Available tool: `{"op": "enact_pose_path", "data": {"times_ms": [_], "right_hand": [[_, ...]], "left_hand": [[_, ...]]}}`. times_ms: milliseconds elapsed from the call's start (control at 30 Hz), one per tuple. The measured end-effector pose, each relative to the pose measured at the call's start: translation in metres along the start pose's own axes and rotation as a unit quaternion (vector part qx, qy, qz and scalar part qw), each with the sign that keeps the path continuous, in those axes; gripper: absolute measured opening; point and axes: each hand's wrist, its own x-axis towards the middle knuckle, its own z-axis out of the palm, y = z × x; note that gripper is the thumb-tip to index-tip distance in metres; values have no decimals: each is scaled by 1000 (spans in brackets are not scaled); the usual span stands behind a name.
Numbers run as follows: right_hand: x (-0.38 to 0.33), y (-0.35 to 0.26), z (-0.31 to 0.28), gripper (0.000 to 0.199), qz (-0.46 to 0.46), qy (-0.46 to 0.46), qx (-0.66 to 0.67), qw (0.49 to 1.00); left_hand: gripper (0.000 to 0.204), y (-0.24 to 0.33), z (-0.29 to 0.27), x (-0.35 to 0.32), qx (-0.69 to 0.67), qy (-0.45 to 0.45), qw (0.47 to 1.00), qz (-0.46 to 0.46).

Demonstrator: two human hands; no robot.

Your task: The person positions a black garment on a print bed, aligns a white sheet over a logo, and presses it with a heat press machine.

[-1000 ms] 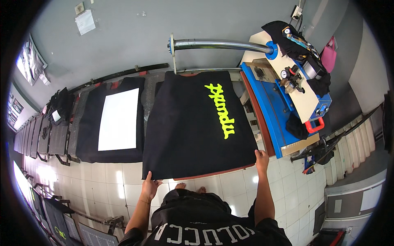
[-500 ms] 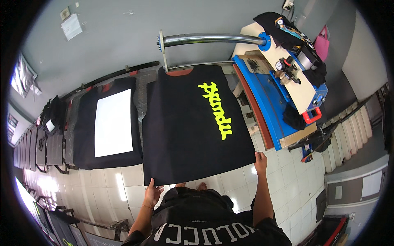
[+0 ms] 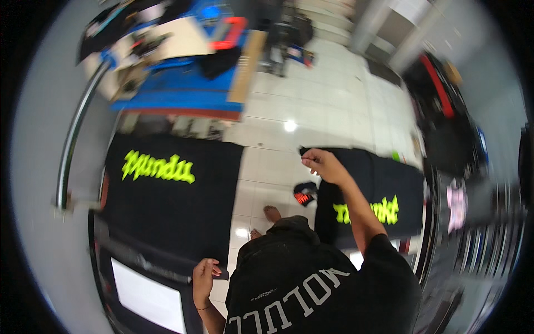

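A black shirt with bright yellow-green lettering [image 3: 158, 166] lies spread flat on a platen at the left. My left hand [image 3: 204, 275] is beside its near right corner, fingers loosely bent and apart; no grip on the cloth shows. To the right, a second black shirt with the same colour of lettering [image 3: 384, 172] lies spread out. Over its far left corner is my right hand [image 3: 321, 164], arm stretched forward across the shirt. Its fingers are half bent and slightly apart, blurred by motion, with nothing visible in them.
A blue press [image 3: 183, 83] with a red handle stands far left, a metal bar [image 3: 78, 133] along the wall. A white sheet [image 3: 147, 295] lies on dark cloth near left. A dark and red item [image 3: 304, 193] is on the tiled floor [image 3: 267, 167]. Dark racks [image 3: 495, 239] are at right.
The view has swung right, bringing the second lettered shirt into sight. My right hand has left the first shirt's hem and reached over to the second one. My left hand remains by the first shirt's corner.
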Motion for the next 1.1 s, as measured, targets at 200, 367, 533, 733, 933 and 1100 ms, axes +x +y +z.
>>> {"op": "enact_pose_path", "data": {"times_ms": [200, 367, 533, 733, 933, 1100], "right_hand": [[-226, 46, -98, 23, 228, 307, -205, 901], [-371, 133, -74, 49, 559, 179, -281, 759], [-477, 260, -70, 79, 523, 426, -290, 679], [-479, 280, -112, 73, 546, 384, -49, 743], [-491, 247, -138, 13, 516, 72, -227, 823], [-346, -25, -98, 7, 260, 79, -228, 935]], "left_hand": [[35, 44, 28, 65, 1, -247, 969, 19], [29, 78, 84, 86, 156, -349, 923, 40], [27, 79, 119, 94, 204, -428, 879, 53], [27, 60, 129, 94, 271, -449, 851, 33], [29, 46, 119, 91, 273, -439, 856, 20], [37, 33, 136, 88, 257, -466, 841, 100]]}}
